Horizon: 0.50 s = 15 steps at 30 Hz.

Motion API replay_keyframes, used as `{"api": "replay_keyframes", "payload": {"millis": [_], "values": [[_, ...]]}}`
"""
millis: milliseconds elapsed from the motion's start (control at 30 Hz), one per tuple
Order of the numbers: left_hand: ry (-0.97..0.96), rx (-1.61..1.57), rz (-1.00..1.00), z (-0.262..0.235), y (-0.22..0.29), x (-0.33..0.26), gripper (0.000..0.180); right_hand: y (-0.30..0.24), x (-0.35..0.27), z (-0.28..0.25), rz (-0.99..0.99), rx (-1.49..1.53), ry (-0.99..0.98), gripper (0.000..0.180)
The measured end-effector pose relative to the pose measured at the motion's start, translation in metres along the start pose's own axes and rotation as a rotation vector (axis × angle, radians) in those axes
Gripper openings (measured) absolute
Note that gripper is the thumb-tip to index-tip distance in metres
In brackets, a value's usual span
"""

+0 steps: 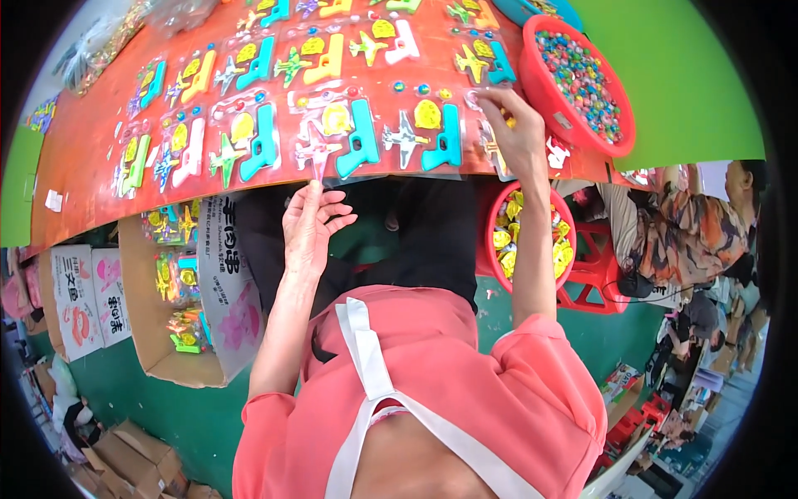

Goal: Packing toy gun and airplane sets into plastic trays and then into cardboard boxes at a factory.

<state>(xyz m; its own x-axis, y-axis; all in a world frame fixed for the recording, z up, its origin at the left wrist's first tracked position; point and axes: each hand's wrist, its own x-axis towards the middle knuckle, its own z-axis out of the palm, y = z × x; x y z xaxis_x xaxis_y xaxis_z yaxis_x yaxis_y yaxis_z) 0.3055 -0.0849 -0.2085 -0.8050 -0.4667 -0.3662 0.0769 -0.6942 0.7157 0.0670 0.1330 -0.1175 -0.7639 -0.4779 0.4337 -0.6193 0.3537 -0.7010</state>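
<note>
1. I look down on a long red table. It fills the upper part of the view and is covered in rows of clear blister packs.
2. Each pack holds a toy pistol in cyan, yellow, pink or green, beside a small toy plane.
3. An open cardboard box sits on the green floor under the table's left end, with more of the same packs stacked inside.
4. A red basin stands at the table's right end, full of small mixed-coloured beads.
5. A second red tub sits lower, below the table edge and just beside my right forearm, holding yellow wrapped pieces.
6. A red stool stands right behind that tub.
7. My left hand is raised at the near table edge, fingers loosely spread, thumb and forefinger pinching the bottom edge of a pack with a pink plane and a cyan pistol.
8. That pack lies flat in the nearest row, about mid-table.
9. My right hand reaches over the edge near the basin, fingers curled down on a pack there. How firmly it grips I cannot tell.
10. Another person in a patterned top sits at the far right.
</note>
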Motion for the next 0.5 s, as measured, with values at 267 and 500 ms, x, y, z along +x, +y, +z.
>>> {"api": "replay_keyframes", "payload": {"millis": [267,500], "values": [[-0.176,-0.134,-0.326,0.051,-0.022,0.001,0.03,0.05,0.068,0.042,-0.289,-0.474,-0.297,0.022],[-0.222,-0.143,-0.353,0.076,-0.026,0.005,0.042,0.046,0.06,0.041,-0.202,-0.299,-0.465,0.018]]}}
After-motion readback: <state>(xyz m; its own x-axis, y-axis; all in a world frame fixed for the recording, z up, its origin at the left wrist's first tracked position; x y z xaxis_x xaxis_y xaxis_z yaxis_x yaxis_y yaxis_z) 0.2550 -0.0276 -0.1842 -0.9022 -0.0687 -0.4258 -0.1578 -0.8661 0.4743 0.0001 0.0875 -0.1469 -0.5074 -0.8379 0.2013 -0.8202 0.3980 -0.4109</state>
